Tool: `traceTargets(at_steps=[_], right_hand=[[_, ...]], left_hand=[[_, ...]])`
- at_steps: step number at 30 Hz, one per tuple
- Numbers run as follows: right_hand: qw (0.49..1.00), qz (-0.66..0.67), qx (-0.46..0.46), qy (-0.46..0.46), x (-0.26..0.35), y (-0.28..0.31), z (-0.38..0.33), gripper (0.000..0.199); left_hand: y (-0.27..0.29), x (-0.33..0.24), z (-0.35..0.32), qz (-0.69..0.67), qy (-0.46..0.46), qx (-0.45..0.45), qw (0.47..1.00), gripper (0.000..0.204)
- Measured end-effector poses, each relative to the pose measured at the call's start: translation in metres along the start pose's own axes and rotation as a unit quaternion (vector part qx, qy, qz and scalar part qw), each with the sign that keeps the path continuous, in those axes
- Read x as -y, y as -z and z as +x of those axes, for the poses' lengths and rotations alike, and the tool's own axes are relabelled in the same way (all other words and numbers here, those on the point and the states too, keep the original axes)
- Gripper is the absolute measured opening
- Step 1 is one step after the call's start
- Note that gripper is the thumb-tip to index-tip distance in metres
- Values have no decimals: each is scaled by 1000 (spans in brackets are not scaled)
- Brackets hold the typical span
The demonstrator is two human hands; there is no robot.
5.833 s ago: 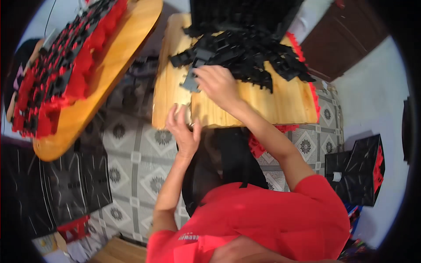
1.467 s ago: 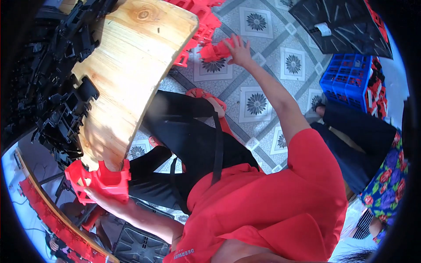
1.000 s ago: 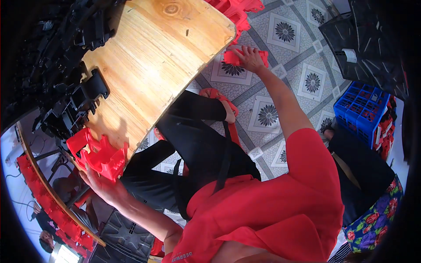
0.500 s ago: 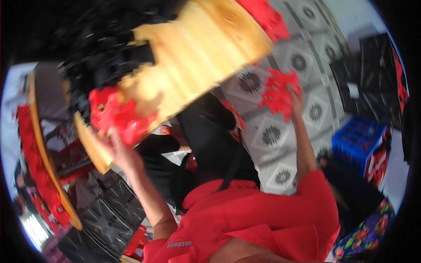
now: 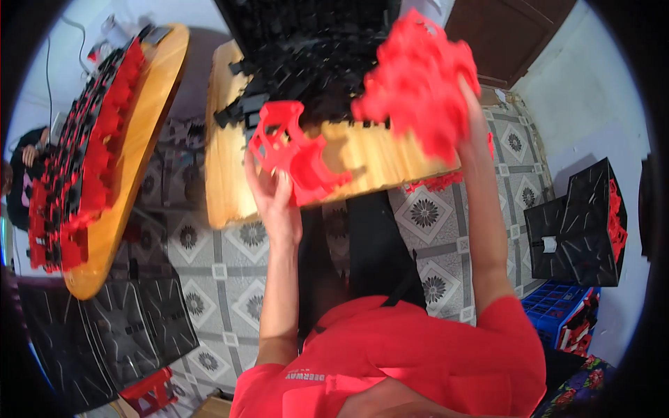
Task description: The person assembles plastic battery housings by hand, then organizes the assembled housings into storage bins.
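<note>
Hands first: the left hand (image 5: 273,203) is raised in front of the wooden table (image 5: 230,188), fingers closed around the lower edge of one red plastic frame (image 5: 289,153), an openwork piece held upright above the table's near edge. The right hand (image 5: 472,118) is lifted higher and further right, clamped on a bunch of red plastic pieces (image 5: 417,80); motion blur hides how many are in it. Both forearms rise steeply from the lower edge, elbows bent, the two hands well apart. Behind the frame, a heap of black plastic parts (image 5: 313,63) covers the table's far half. To the left stands a second, round-edged table (image 5: 150,139) carrying one long row of red and black pieces (image 5: 83,160). At right, on the patterned tile floor (image 5: 432,230), sit one black crate (image 5: 578,223) and one blue crate (image 5: 557,313).
</note>
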State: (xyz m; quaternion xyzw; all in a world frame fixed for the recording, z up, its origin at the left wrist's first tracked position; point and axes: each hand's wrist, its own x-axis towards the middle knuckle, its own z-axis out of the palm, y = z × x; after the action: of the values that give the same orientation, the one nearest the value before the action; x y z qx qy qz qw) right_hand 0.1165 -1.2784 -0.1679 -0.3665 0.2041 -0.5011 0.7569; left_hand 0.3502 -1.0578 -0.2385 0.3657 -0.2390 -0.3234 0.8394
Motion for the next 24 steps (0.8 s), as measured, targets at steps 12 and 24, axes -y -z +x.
traceTargets(at_steps=[12,24], right_hand=[[851,-429,14,303,-91,-128,20,34],[542,-667,189,476,-161,-151,61,49]], left_hand=[[62,-21,-7,-248,106,48,962,79],[92,-46,-74,-145,167,7,975,104]])
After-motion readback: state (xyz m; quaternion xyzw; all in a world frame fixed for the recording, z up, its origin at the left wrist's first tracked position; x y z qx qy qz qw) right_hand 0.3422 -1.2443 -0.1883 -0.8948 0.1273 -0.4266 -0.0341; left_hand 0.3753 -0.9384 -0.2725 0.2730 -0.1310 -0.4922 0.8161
